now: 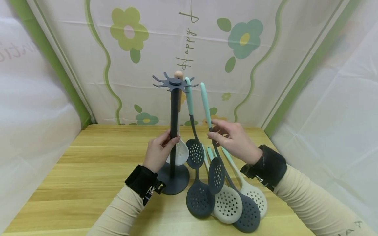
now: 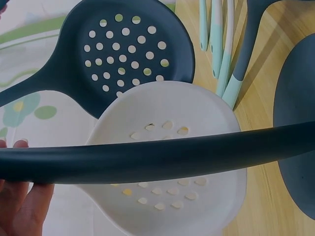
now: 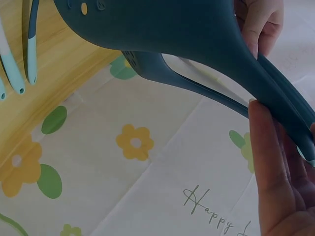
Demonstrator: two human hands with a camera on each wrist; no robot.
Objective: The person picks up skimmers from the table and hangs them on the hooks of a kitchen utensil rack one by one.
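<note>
My left hand (image 1: pixel 160 149) grips the black pole (image 1: pixel 174 114) of a utensil stand, whose round base (image 1: pixel 174 183) rests on the table. A white slotted spoon (image 1: pixel 181 154) with a wooden handle hangs behind the pole. On the right of the hook ring (image 1: pixel 175 82) hangs a dark slotted spoon (image 1: pixel 195 154) with a mint handle. My right hand (image 1: pixel 236 139) pinches another dark slotted spoon (image 1: pixel 217 175) near where its mint handle meets the neck. This spoon is raised, head down, just right of the hanging one. In the right wrist view my fingers (image 3: pixel 268 152) touch its dark neck.
Several skimmers lie on the wooden table (image 1: pixel 97 183), overlapping at front right: dark ones (image 1: pixel 200 201) and pale ones (image 1: pixel 228 205), with mint handles pointing back. A printed fabric wall (image 1: pixel 189 36) stands behind the table, with white fabric at both sides.
</note>
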